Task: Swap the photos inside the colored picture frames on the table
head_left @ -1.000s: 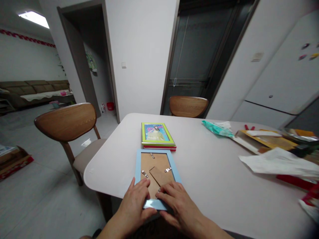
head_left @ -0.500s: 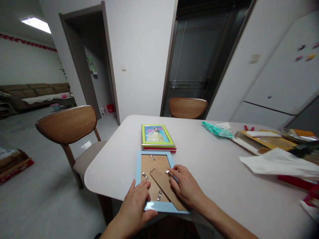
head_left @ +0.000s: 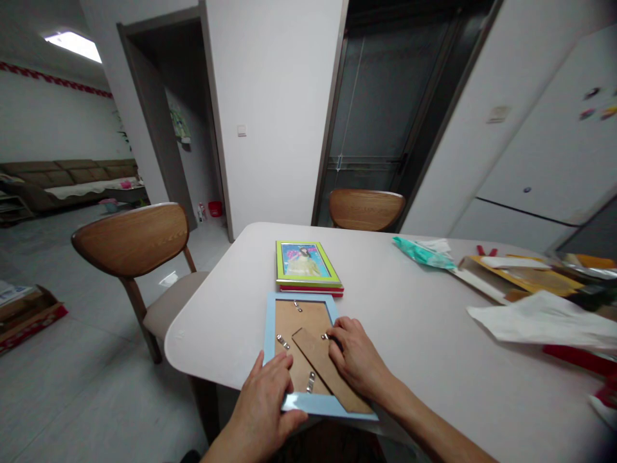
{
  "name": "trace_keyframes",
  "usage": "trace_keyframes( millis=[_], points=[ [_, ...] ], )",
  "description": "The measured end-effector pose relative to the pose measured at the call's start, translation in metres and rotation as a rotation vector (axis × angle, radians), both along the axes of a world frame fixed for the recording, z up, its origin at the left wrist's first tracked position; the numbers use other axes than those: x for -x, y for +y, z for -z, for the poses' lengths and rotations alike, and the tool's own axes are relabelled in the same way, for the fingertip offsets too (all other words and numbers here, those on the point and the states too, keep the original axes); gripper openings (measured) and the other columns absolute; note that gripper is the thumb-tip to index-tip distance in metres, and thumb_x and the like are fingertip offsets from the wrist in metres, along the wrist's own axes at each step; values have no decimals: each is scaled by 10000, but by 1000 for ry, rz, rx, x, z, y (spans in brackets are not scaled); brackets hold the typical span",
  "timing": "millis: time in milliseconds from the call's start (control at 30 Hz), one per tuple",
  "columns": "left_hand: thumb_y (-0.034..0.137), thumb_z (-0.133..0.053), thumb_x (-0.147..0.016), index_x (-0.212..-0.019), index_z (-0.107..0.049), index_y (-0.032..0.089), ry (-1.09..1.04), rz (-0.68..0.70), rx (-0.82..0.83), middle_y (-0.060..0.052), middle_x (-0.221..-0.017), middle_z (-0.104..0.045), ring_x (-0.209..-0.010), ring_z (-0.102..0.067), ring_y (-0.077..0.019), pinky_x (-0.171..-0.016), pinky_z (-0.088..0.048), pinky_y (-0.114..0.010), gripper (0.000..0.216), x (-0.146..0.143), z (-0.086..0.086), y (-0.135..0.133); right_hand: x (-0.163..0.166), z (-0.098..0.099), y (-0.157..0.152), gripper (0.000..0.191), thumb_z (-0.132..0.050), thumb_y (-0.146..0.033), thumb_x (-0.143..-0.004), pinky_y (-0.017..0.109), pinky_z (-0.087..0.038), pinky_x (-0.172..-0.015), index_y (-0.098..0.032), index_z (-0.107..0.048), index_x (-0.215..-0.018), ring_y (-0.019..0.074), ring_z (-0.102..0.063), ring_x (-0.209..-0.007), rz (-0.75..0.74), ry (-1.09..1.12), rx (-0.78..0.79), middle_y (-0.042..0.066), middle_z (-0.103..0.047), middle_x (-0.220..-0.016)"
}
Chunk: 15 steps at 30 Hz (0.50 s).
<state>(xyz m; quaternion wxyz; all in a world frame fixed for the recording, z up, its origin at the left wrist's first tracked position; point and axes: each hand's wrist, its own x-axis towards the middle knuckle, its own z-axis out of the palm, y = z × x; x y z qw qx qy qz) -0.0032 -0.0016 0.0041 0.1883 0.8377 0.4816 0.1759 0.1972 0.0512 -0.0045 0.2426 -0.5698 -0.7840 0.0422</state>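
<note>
A light blue picture frame (head_left: pixel 271 325) lies face down at the table's near edge. Its brown backboard (head_left: pixel 308 319) carries a slanted stand leg (head_left: pixel 322 366) and small metal clips, one of them a clip (head_left: pixel 311 382) near the bottom. My left hand (head_left: pixel 264 397) holds the frame's near-left corner, thumb on the bottom border and fingers along the left side. On the right side, my right hand (head_left: pixel 359 354) has its fingers curled and pinched at the right metal clip (head_left: pixel 324 336), which they partly hide. Beyond the frame sits a green picture frame (head_left: pixel 308 281) on top of a red one (head_left: pixel 313 291).
A teal plastic package (head_left: pixel 424 254), opened yellow-brown packaging (head_left: pixel 525 273) and a white sheet (head_left: pixel 540 318) lie on the right of the white table (head_left: pixel 414 308). Wooden chairs stand at the left (head_left: pixel 132 241) and far side (head_left: pixel 366 209).
My right fingers have curled in more tightly at the right clip. My left hand keeps its hold on the frame. The whole view has shifted slightly.
</note>
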Motion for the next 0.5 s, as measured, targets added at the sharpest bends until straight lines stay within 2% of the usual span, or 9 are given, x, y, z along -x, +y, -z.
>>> trace_keyframes(
  millis=[133,300,400,500],
  points=[
    [268,-659,-595,-809,-528,180,-15,-3,16,-108,-1200,-492,-1139,-401,-227,-994,-204,-474,266,1,0,-2,-1,-1,-2,193,-383,-154,-760,300,-349,-743,-143,-568,-707,180,-416,-806,7,-17,-2,71,-490,-810],
    [236,-665,-582,-827,-530,174,-32,3,18,-103,-1209,-485,-1148,-390,-220,-1003,-188,-463,286,3,2,-2,19,-8,-4,238,-401,-181,-779,295,-336,-736,-167,-587,-925,175,-433,-827,-73,-27,-26,70,-527,-873],
    [218,-667,-573,-827,-531,177,-48,6,2,-93,-1215,-479,-1146,-390,-213,-1006,-177,-460,290,3,4,-2,45,-9,-1,236,-384,-210,-810,272,-323,-711,-193,-608,-879,154,-441,-802,-187,-36,-2,53,-536,-830],
    [217,-671,-568,-843,-534,182,-69,9,2,-80,-1205,-488,-1139,-395,-210,-1008,-171,-457,309,4,5,-3,64,-6,4,221,-406,-210,-807,264,-303,-666,-197,-626,-790,145,-432,-760,-223,-92,22,40,-536,-763]
  ],
)
